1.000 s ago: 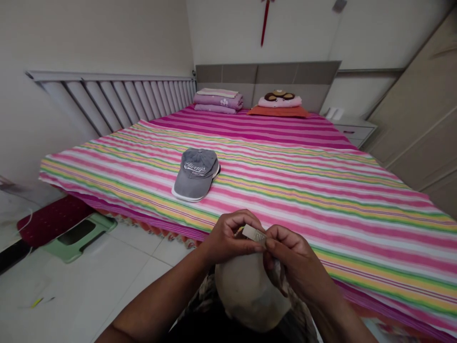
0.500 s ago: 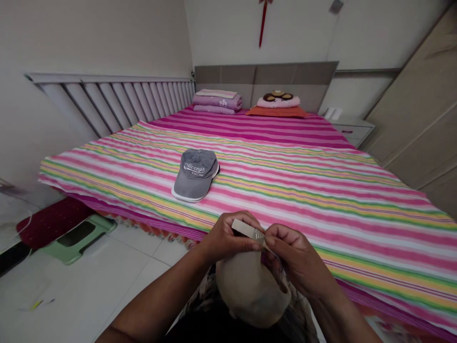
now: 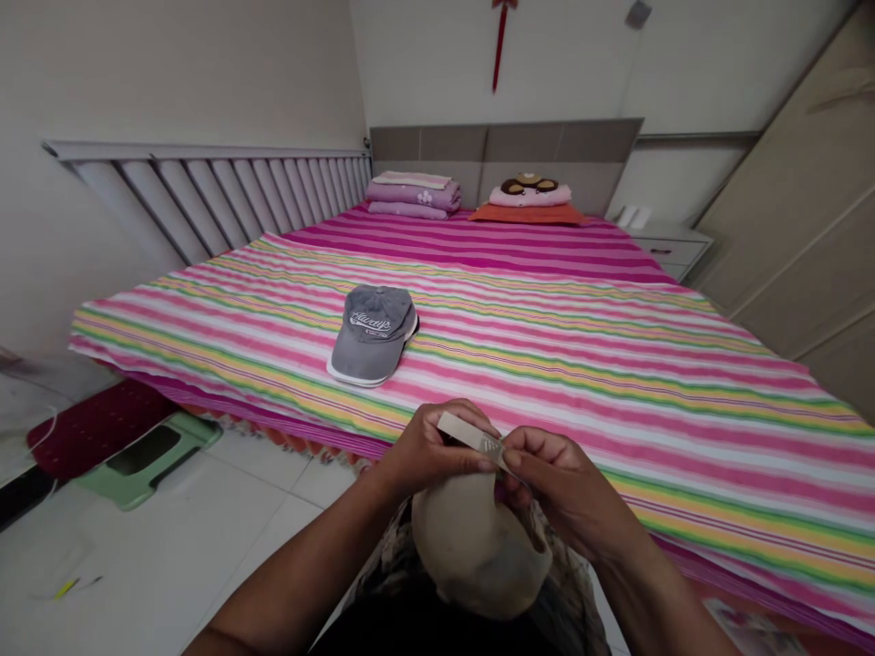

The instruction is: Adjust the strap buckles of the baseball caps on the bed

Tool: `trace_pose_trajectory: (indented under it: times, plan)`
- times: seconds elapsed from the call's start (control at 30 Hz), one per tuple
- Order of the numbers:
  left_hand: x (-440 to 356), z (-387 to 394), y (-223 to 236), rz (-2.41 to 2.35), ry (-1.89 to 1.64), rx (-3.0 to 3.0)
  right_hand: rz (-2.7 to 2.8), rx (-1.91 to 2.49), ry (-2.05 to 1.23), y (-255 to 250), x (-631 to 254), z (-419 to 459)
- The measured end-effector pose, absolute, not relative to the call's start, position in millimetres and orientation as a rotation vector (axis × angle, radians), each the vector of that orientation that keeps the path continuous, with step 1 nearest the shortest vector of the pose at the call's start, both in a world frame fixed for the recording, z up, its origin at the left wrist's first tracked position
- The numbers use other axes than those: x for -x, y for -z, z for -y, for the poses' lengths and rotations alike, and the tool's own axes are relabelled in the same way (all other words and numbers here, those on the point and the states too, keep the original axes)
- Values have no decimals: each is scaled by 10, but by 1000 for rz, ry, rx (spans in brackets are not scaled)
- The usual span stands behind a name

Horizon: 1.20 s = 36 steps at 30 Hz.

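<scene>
Beige cap (image 3: 471, 547), in the head view, is over the person's lap (image 3: 574, 601). Left hand (image 3: 432, 456) grips its strap (image 3: 457, 429) beside the buckle (image 3: 490, 445); right hand (image 3: 571, 487) pinches the strap's other side. Strap adjusting seems in hand, calling next for fine, steady pulling. Behind runs the bed's (image 3: 581, 355) near edge, with open room right of the grey cap (image 3: 375, 333).

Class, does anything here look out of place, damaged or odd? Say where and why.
A small yellow thing lies on the floor at lower left as if dropped, too small to identify. The beige cap held by the left hand and right hand has a greyish patch, perhaps shadow or stain. Nothing looks spilled.
</scene>
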<state>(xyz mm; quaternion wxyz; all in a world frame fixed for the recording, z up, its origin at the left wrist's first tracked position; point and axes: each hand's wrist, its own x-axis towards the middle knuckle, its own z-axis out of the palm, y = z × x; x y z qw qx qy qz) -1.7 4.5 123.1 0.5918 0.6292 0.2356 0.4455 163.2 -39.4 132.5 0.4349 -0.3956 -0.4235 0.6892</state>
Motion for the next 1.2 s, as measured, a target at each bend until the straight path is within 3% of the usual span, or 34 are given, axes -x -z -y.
trace_pose_trajectory:
  times: [0.47,0.83,1.2]
  plan:
    - [40,-57,-1233,-587,-931,-1515,1041,879,-1685,-1384,-1608,409]
    - [111,-189,-1390,-553,-533,-1089,1255,1004,-1598,-1459,-1733,350]
    - [121,-405,-1410,-486,-251,-1034,1369,1080,-1491,-1503,-1730,351]
